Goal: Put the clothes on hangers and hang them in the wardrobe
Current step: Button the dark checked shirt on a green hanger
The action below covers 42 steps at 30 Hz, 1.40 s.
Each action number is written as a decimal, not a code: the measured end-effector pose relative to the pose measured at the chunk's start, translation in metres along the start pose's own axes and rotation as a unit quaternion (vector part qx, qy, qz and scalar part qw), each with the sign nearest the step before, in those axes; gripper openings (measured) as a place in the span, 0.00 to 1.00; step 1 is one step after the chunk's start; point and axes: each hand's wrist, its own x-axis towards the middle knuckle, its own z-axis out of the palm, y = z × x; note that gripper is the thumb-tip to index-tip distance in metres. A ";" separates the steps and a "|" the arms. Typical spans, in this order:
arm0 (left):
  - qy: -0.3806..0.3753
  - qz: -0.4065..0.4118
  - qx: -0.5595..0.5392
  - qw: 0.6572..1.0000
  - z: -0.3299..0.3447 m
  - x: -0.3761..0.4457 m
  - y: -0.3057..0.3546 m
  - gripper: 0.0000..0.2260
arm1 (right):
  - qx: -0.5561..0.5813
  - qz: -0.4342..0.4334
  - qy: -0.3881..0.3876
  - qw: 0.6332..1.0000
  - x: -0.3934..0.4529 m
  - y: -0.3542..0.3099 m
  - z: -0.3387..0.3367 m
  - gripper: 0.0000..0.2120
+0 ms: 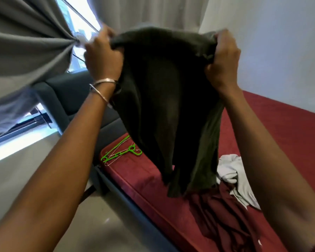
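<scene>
The person is holding a dark green garment (164, 99) up in the air above the bed (280, 128), the left hand (103, 58) gripping one top corner and the right hand (223, 60) gripping the other, the fingers of both curling tightly round bunched cloth. The garment is hanging stretched between them, its lower edge dangling just above the bed's near side without clearly touching it. By the look of it, this is the opening-out step: the piece is being spread and sorted so that its shoulders or waistband can be found, and no hanger is in it yet. The green hangers (121, 151) are lying on the bed's corner, toward the window side and beyond the hanging cloth, with what seem to be thin wire ones among them. A maroon garment (224, 217) is lying crumpled on the bed directly under the held piece, and a white garment (233, 175) is heaped just beside it, both waiting their turn. The next move probably calls for freeing one hand to reach for a hanger while the other is keeping the top edge open; which hand suits better cannot be told. The wardrobe is not in view.
</scene>
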 end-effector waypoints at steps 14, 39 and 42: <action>-0.580 0.045 -0.207 0.786 -0.065 -0.001 -0.069 0.16 | 0.288 0.072 -0.411 0.862 -0.038 0.019 -0.066 0.07; -0.463 -0.379 -0.309 0.739 0.395 -0.057 -0.183 0.36 | 0.324 0.475 -0.370 0.730 -0.128 0.250 0.315 0.41; -0.544 -0.345 -0.120 0.756 0.428 -0.139 -0.235 0.30 | 0.204 0.501 -0.388 0.746 -0.220 0.282 0.342 0.32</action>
